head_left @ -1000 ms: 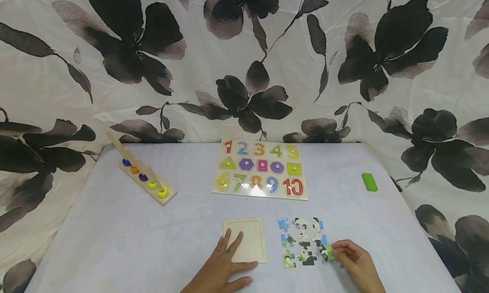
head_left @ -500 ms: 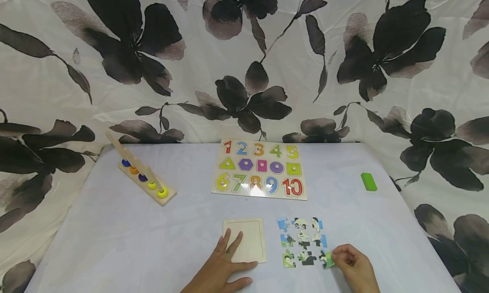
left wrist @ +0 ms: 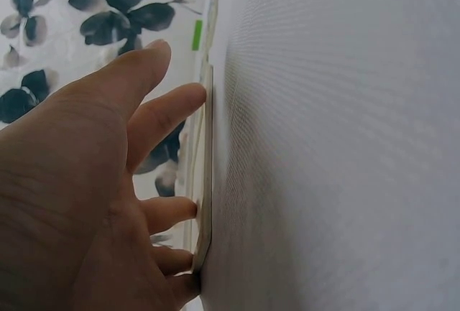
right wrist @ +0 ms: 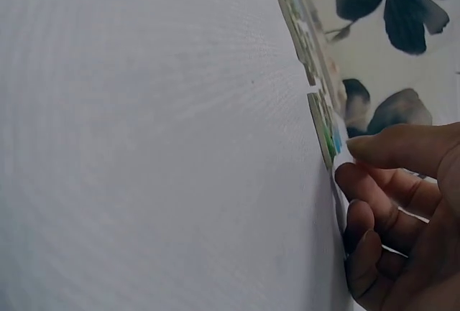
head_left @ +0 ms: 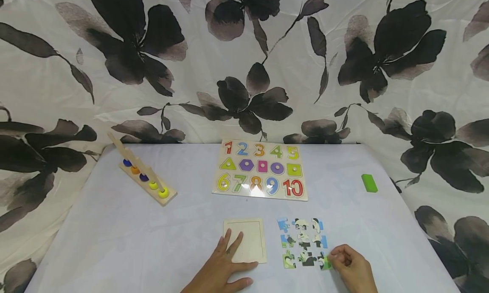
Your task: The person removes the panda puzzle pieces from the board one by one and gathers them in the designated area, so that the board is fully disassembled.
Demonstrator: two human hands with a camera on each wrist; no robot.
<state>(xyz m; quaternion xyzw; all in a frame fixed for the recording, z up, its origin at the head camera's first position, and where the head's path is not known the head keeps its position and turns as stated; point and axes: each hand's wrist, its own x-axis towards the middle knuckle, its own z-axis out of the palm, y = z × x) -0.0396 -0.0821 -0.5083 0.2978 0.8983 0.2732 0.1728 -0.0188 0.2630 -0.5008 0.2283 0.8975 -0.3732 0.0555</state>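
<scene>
My left hand (head_left: 223,265) rests with spread fingers on a square wooden puzzle tray (head_left: 252,238). In the left wrist view its fingertips touch the thin tray (left wrist: 208,131). To the tray's right lie several panda jigsaw pieces (head_left: 303,241), laid out in rows with small gaps. At the lower right corner of this group is a green-and-black jigsaw piece (head_left: 324,262), flat on the cloth. My right hand (head_left: 356,269) is right beside that piece, fingers loosely bent. The right wrist view shows a gap between thumb and forefinger, with the piece (right wrist: 323,135) just beyond the fingertips.
A wooden number-and-shape board (head_left: 261,191) lies at the back middle. On the left stands a wooden peg stand with coloured rings (head_left: 163,193). A green block (head_left: 369,183) lies at the right. Behind the table hangs a floral cloth (head_left: 244,51).
My right hand has set the green corner jigsaw piece down, moving it slightly left toward the others, and its fingers have come off it. The left hand stays in place on the tray.
</scene>
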